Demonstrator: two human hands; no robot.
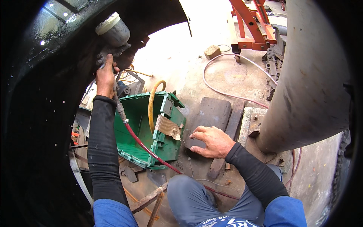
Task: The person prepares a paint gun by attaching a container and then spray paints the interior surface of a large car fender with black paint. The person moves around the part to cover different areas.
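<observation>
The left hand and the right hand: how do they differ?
The left hand is closed around a spray gun; the right hand holds nothing visible, its thumb apart from its fingers. The left hand is up by a dark curved panel, while the right hand shows lower in view, over a dark slab. Both are bare, with black sleeves reaching the wrists.

Panel (22, 113) along left side; spray gun (115, 38) before it, in left hand (105, 78). Hose (140, 143) runs from gun across front of crate (172, 149) toward left knee (189, 191). Right of crate: slab (210, 111), then plank (236, 117). Right hand (213, 142) over slab's near end; contact unclear. Column (302, 75) far right. Behind: frame (247, 20), brick (212, 52) to its left.
</observation>
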